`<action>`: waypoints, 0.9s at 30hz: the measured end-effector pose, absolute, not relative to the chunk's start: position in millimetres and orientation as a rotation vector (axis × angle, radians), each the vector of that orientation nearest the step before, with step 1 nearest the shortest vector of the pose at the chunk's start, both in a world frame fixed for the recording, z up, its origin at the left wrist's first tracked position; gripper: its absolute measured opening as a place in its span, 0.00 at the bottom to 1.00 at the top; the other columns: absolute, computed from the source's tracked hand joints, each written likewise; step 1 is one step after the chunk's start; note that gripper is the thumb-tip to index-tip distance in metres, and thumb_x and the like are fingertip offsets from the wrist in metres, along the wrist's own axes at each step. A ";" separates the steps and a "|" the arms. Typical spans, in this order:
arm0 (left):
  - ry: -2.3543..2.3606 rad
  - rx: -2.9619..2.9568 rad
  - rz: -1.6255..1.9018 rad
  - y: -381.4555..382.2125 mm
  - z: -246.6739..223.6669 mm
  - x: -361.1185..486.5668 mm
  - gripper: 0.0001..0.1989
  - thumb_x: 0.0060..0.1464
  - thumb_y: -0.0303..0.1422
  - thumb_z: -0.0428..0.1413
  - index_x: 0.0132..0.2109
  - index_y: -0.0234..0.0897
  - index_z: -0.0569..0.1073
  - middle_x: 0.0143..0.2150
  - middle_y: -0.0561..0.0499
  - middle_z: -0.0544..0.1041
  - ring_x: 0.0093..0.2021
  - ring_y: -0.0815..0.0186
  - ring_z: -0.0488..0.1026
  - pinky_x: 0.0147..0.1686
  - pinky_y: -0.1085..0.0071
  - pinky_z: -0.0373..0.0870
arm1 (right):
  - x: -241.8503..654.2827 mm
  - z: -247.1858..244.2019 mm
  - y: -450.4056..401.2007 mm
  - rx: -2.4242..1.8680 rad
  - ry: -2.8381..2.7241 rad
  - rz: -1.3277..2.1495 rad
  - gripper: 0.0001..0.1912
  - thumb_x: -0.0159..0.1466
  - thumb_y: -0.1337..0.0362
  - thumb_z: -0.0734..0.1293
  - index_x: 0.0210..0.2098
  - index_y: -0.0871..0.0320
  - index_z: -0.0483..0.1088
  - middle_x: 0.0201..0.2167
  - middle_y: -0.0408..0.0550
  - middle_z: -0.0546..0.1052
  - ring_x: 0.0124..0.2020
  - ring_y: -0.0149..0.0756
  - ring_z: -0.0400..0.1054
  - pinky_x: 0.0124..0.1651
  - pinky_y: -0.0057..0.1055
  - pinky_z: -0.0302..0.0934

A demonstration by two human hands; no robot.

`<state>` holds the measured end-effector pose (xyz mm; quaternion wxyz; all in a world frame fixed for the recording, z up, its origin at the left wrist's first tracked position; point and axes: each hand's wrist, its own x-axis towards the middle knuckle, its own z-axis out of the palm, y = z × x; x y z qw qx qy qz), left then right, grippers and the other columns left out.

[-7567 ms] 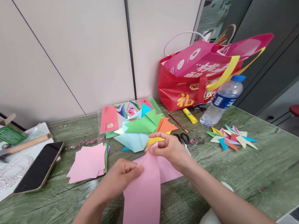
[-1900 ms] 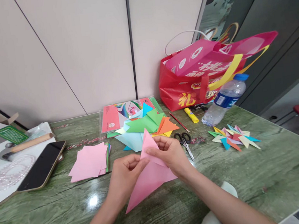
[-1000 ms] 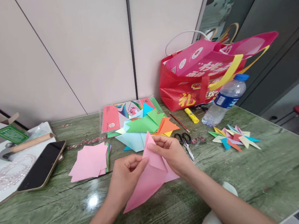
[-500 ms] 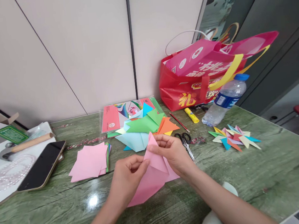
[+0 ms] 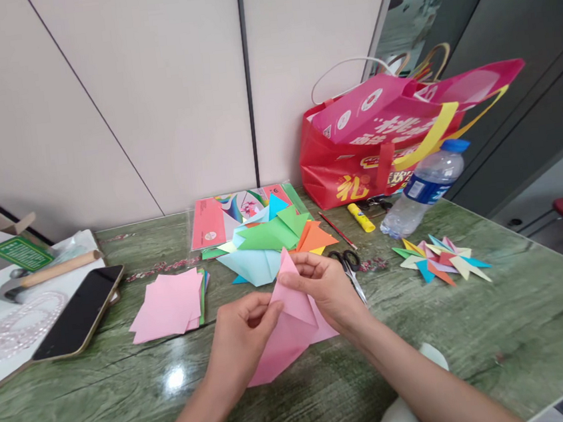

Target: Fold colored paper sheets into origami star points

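Observation:
A partly folded sheet of pink origami paper (image 5: 287, 338) is held up over the table, its pointed tip rising between my hands. My left hand (image 5: 246, 332) pinches its left edge between thumb and forefinger. My right hand (image 5: 325, 290) grips the upper part near the tip, thumb in front and fingers behind. Just beyond lie folded paper pieces (image 5: 274, 232) in blue, green and orange. To the left sits a stack of pink paper squares (image 5: 168, 303) with other colours beneath. Scissors (image 5: 351, 271) with black handles rest just past my right hand.
On the right lies a multicoloured paper star (image 5: 442, 258). Behind it stand a water bottle (image 5: 422, 186) and a red gift bag (image 5: 350, 150), with a yellow glue stick (image 5: 361, 217) and a pencil (image 5: 336, 229) nearby. At left are a phone (image 5: 81, 312), a hammer (image 5: 56, 269) and a beaded string (image 5: 26, 325).
Both hands keep their pinch on the pink paper. My left hand and forearm have shifted very slightly right, covering a bit more of the sheet's lower left corner.

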<state>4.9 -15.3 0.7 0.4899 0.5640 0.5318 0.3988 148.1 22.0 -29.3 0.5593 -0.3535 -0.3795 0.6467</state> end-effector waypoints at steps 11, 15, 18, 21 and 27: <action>1.286 1.384 0.975 -16.1 -2.9 4.9 0.07 0.46 0.33 0.57 0.31 0.34 0.76 0.28 0.50 0.80 0.27 0.65 0.73 0.25 0.74 0.65 | 147.5 -27.5 22.2 -0.824 -0.871 1.527 0.15 0.43 0.68 0.76 0.32 0.58 0.75 0.25 0.42 0.79 0.23 0.26 0.68 0.28 0.22 0.62; 1.265 1.388 0.970 -16.2 -4.1 5.9 0.07 0.46 0.33 0.57 0.31 0.33 0.76 0.28 0.49 0.80 0.28 0.63 0.74 0.27 0.73 0.67 | 147.9 -27.5 22.0 -0.822 -0.874 1.537 0.15 0.43 0.69 0.76 0.32 0.58 0.75 0.25 0.42 0.79 0.23 0.26 0.68 0.28 0.22 0.62; 1.260 1.368 0.967 -16.2 -4.1 6.2 0.07 0.46 0.33 0.57 0.31 0.34 0.76 0.28 0.49 0.80 0.29 0.63 0.75 0.27 0.72 0.68 | 148.1 -27.2 21.7 -0.816 -0.872 1.547 0.17 0.41 0.70 0.76 0.32 0.58 0.75 0.24 0.42 0.78 0.23 0.26 0.68 0.28 0.22 0.62; 1.267 1.354 0.965 -16.1 -3.6 5.9 0.07 0.46 0.33 0.57 0.31 0.34 0.76 0.29 0.50 0.81 0.28 0.63 0.75 0.26 0.73 0.67 | 148.0 -27.0 21.6 -0.810 -0.874 1.561 0.17 0.41 0.71 0.76 0.32 0.58 0.75 0.23 0.41 0.78 0.23 0.26 0.68 0.27 0.21 0.62; 1.251 1.309 0.957 -16.3 -2.0 5.2 0.06 0.46 0.32 0.58 0.31 0.35 0.76 0.28 0.51 0.81 0.29 0.63 0.76 0.26 0.74 0.68 | 148.2 -29.3 22.1 -0.803 -0.880 1.562 0.16 0.42 0.70 0.76 0.32 0.58 0.75 0.24 0.42 0.78 0.24 0.27 0.68 0.28 0.22 0.62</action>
